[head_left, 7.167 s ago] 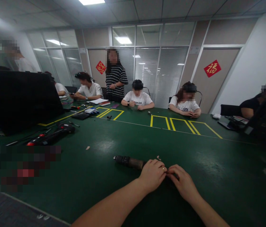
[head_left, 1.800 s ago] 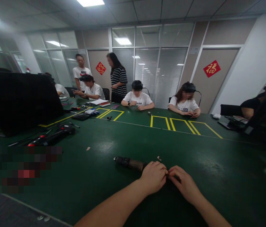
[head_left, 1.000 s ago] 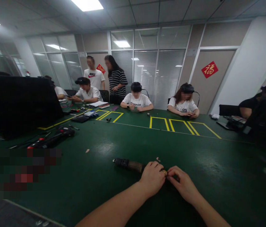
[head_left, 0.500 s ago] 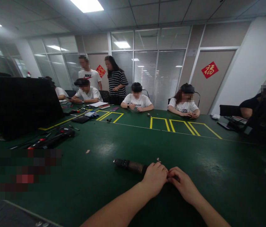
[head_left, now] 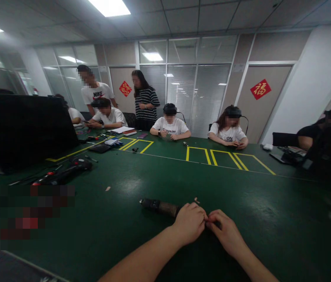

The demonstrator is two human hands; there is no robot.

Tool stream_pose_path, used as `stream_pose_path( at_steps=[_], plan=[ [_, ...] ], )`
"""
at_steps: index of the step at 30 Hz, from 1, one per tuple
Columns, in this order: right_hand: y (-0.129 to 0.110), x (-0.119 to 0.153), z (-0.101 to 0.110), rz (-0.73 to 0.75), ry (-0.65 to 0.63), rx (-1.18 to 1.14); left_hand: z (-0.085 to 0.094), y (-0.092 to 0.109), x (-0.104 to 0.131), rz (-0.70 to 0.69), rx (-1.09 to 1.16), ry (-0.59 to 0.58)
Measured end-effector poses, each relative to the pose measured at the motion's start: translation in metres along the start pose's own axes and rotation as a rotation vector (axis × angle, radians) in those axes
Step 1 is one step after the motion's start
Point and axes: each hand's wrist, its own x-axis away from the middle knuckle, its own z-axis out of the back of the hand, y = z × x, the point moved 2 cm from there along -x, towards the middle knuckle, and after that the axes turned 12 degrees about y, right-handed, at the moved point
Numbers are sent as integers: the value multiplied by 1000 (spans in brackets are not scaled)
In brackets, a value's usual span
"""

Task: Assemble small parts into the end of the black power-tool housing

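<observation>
A dark cylindrical electric screwdriver (head_left: 165,208) with a metal tip at its left end lies across the green table in front of me. My left hand (head_left: 190,223) is closed over its right end, which the hand hides. Fingertips of my right hand (head_left: 222,231) are pinched together right beside the left hand's fingers. Whatever small thing sits between them is too hidden to make out. Just behind my left hand lies a small beige scrap (head_left: 196,200).
Another scrap (head_left: 108,188) lies to the left on the green table (head_left: 271,235). A black and red power tool (head_left: 71,170) and a large black screen (head_left: 27,133) stand at left. Yellow tape outlines (head_left: 197,148) mark the far side, where several people sit or stand.
Both my hands have shifted very slightly left, still together at the screwdriver's end. A standing person in the background has moved left and leans over a seated one.
</observation>
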Motion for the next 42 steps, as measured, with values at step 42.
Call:
stream_pose_path(
  at_steps=[42],
  plan=[
    [-5, -3, 5, 23, -88, -63, -3, 2, -2, -107, -121, -55]
  ],
)
